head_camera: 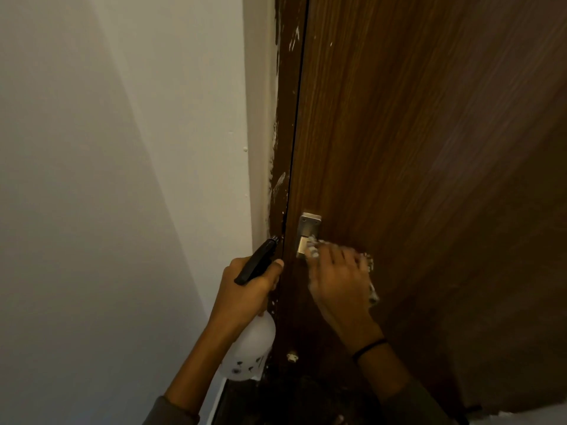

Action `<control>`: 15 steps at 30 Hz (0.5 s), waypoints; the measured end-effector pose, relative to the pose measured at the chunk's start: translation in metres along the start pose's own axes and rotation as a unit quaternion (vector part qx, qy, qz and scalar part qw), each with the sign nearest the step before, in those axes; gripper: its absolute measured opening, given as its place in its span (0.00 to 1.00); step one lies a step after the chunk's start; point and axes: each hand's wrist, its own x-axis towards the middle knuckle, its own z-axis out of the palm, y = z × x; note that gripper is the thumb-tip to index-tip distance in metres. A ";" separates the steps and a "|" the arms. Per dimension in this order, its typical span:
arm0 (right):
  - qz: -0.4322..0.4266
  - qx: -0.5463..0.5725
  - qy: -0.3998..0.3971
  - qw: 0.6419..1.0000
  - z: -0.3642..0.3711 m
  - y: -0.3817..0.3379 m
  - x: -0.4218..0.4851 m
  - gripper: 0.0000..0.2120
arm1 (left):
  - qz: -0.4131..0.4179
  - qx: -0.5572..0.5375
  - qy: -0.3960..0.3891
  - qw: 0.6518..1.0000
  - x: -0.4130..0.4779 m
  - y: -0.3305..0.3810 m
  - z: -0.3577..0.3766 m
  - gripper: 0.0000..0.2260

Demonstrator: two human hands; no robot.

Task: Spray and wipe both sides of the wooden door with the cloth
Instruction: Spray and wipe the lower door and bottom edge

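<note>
A dark wooden door [429,148] fills the right of the frame and a pale wall [107,179] the left, with a paint-smeared door frame [283,148] between. Low centre, the left hand [245,292] is wrapped around a white spray bottle [251,345]. Just right of it the blurred right hand [340,280] presses a cloth [372,291] against the door, fingers apparently spread flat, beside a metal handle plate [309,228]. The cloth could snag on that plate and slip free, and a stray squeeze could wet the wall.

Dim, warm frame. Right hand [340,280] motion-blurred; door [429,148] darkens toward 4 o'clock; soft diagonal shadow across wall [92,179], 9 o'clock.
</note>
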 end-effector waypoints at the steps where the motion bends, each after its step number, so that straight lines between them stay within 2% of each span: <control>1: 0.016 -0.075 -0.041 0.996 -0.001 -0.010 0.010 0.29 | 0.001 0.003 0.002 1.000 -0.002 0.001 0.000 0.15; 3: 0.074 -0.139 -0.152 0.976 -0.003 -0.024 0.028 0.37 | 0.001 0.005 0.006 1.000 -0.005 0.001 -0.001 0.15; 4: 0.095 -0.132 -0.182 0.970 -0.003 -0.024 0.035 0.35 | 0.002 0.004 0.008 1.000 -0.008 0.001 -0.001 0.15; 6: 0.153 -0.041 -0.188 0.969 0.002 -0.018 0.040 0.30 | 0.005 0.004 0.006 1.000 -0.013 0.001 -0.001 0.15; 8: 0.218 0.064 -0.190 0.955 0.004 -0.015 0.038 0.30 | 0.003 -0.001 0.005 1.000 -0.020 0.001 -0.002 0.15; 11: 0.314 0.211 -0.227 0.897 0.014 -0.014 0.031 0.25 | 0.003 -0.003 -0.003 1.000 -0.029 -0.001 -0.003 0.15; 13: 0.344 0.261 -0.213 0.876 0.022 -0.013 0.029 0.25 | 0.012 0.007 -0.015 1.000 -0.036 -0.004 -0.003 0.15; 15: 0.351 0.282 -0.200 0.870 0.028 -0.013 0.024 0.26 | 0.016 0.018 -0.023 0.999 -0.043 -0.007 -0.002 0.16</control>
